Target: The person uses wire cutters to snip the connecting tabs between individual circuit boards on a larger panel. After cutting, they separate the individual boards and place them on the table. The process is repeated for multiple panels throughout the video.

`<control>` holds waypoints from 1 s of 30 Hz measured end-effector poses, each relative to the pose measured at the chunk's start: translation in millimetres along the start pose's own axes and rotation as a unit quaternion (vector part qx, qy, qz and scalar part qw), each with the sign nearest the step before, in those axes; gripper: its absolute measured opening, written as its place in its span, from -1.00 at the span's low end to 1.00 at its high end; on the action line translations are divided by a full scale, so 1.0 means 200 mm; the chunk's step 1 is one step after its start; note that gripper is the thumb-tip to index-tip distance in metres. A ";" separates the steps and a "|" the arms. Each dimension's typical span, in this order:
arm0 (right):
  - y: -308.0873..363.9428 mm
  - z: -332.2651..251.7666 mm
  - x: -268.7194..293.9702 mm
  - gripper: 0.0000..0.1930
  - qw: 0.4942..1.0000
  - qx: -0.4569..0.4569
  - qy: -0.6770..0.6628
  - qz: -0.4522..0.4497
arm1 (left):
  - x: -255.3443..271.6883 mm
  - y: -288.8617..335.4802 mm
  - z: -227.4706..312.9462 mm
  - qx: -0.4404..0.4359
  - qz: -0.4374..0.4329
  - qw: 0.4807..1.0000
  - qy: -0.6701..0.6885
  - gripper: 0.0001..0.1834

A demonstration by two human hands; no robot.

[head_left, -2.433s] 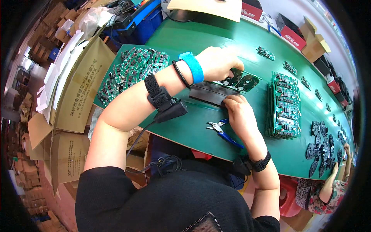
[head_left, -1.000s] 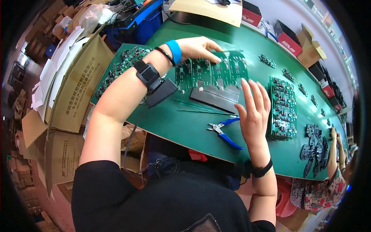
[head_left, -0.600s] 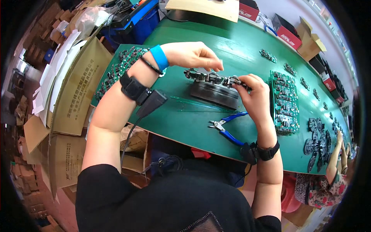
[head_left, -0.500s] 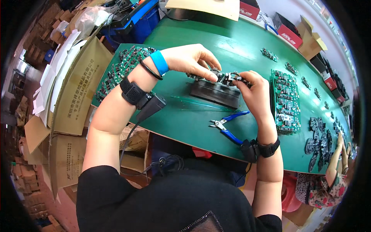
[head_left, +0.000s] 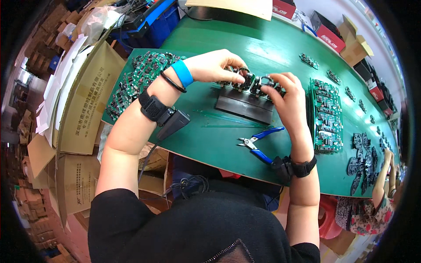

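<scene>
My left hand (head_left: 218, 66) is closed on small circuit boards (head_left: 249, 82) with dark components, thumb in front and fingers behind. At the right end of the same row, my right hand (head_left: 287, 91) pinches a board (head_left: 258, 87) between thumb and fingers. Whether the boards are still joined is hard to see. They sit at the upper edge of a long black block (head_left: 244, 107) on the green table. Nearer me lie thin green strips (head_left: 228, 120) and blue-handled side cutters (head_left: 251, 143) with jaws apart, close to my right wrist.
Loose circuit boards (head_left: 142, 72) are heaped on the left; stacked board panels (head_left: 325, 118) stand to the right. Single boards (head_left: 308, 61) form a row toward the far right, beyond dark plastic parts (head_left: 362, 160). Another person's arm (head_left: 382, 177) reaches in there. Cardboard (head_left: 85, 109) borders the left side.
The boards between my hands have tilted and now stand more upright. My right fingers have lifted and spread around the right-hand board. The block and the cutters have stayed put.
</scene>
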State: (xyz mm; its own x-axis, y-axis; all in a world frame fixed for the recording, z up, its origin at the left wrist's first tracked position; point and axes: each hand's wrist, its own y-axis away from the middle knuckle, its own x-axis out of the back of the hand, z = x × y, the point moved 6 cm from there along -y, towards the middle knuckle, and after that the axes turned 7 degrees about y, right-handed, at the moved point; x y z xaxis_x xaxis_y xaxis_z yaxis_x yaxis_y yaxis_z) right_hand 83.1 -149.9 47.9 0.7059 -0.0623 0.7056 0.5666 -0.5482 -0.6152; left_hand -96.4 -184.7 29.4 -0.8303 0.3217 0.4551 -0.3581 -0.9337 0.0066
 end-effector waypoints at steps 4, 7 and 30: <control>-0.07 0.15 -0.10 -0.79 0.996 -0.085 0.007 0.022 | 0.12 -0.15 -0.08 0.002 0.099 0.994 -0.036 -0.57; -0.11 0.21 -0.17 -0.81 0.990 -0.098 0.099 0.023 | 0.16 -0.30 -0.22 0.063 0.032 0.997 -0.015 -0.58; 0.16 0.05 0.06 -0.79 0.989 -0.041 -0.137 -0.034 | 0.33 -0.96 -0.35 0.106 0.269 0.928 0.233 -0.84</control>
State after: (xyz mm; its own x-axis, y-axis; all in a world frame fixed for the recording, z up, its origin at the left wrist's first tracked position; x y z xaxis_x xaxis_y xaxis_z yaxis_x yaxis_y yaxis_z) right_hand 113.4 -160.4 33.8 0.7622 0.1987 0.6161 0.5881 -0.6103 -0.5307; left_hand -111.7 27.0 -4.4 -0.9770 -0.2131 0.0088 0.2130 -0.9730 0.0885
